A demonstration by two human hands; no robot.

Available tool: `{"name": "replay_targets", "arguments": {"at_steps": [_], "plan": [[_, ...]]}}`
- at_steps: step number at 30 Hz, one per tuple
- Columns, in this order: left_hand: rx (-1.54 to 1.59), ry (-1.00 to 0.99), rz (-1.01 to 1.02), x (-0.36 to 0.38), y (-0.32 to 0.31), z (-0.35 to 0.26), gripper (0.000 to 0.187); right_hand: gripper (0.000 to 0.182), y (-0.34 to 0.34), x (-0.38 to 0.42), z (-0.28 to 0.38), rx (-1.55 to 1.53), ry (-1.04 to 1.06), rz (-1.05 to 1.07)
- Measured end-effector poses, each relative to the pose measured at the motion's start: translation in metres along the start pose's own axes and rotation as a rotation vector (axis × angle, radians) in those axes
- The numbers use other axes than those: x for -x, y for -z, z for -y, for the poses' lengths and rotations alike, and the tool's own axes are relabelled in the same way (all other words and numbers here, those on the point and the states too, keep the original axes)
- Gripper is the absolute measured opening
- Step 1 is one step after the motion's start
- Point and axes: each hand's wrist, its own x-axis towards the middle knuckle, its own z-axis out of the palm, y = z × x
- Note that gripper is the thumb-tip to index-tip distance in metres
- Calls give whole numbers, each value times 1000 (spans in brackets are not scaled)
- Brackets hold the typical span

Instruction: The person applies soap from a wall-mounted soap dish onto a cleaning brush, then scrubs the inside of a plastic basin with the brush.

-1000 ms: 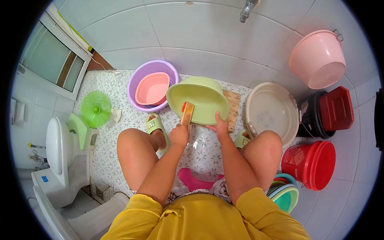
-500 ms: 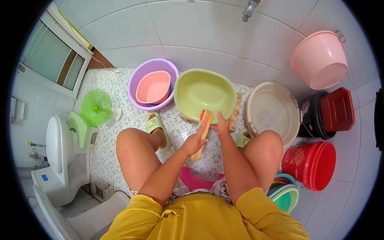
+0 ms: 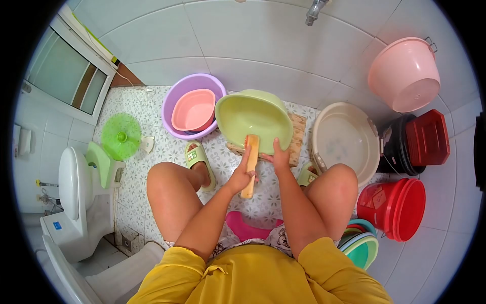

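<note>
A wooden scrubbing brush (image 3: 253,152) with reddish-orange bristles lies along my left hand (image 3: 243,176), fingers wrapped round its handle. Its bristle end overlaps the near rim of a light green basin (image 3: 253,119). My right hand (image 3: 278,156) grips that basin at the near right, thumb up over the rim and the other fingers beneath. The basin is tilted, its opening facing me, above a low wooden stool (image 3: 297,133) that it partly covers.
A purple basin (image 3: 170,114) with a pink basin (image 3: 193,109) inside stands left. At right are a large beige tub (image 3: 349,142), red bucket (image 3: 374,202) and black bucket (image 3: 392,144). A tap (image 3: 315,12) juts from the wall; a toilet (image 3: 76,187) is at left.
The green basin has tipped up towards me and shifted slightly left, uncovering more of the stool. The brush has moved left and stands more upright in my left hand.
</note>
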Motion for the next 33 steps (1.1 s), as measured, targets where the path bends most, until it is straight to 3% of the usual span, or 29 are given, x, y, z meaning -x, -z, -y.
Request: {"name": "replay_targets", "arguments": {"at_steps": [4,7,10,12,15,19,21,24,26,28,29,33], "plan": [[12,-3,99,1,-7,6,79,47,1,-3,-3,4,52,-53],[7,141,80,3,-6,8,71,46,2,-2,-1,52,38,-57],[-227,115,-41,4,6,5,64,45,2,2,4,71,19,-60],[-284,139,-279,7,17,-3,60,44,1,5,8,81,31,-43],[-267,177,-316,8,23,-19,57,41,1,2,10,98,39,-11],[-230,85,-207,10,10,-4,56,37,5,-3,11,107,-26,-45],[-288,118,-11,14,-2,-4,57,37,7,-2,12,121,-23,-56],[-305,115,-1,18,-7,-4,56,36,8,0,14,111,-15,-59],[-417,113,-29,13,4,1,55,36,10,2,14,91,-10,-51],[-550,161,-198,7,17,6,59,36,10,3,18,155,-7,-57],[-737,60,-297,0,24,17,63,36,10,2,20,157,-6,-56],[-952,-19,-356,1,21,8,66,35,12,-3,15,169,-8,-5]]}}
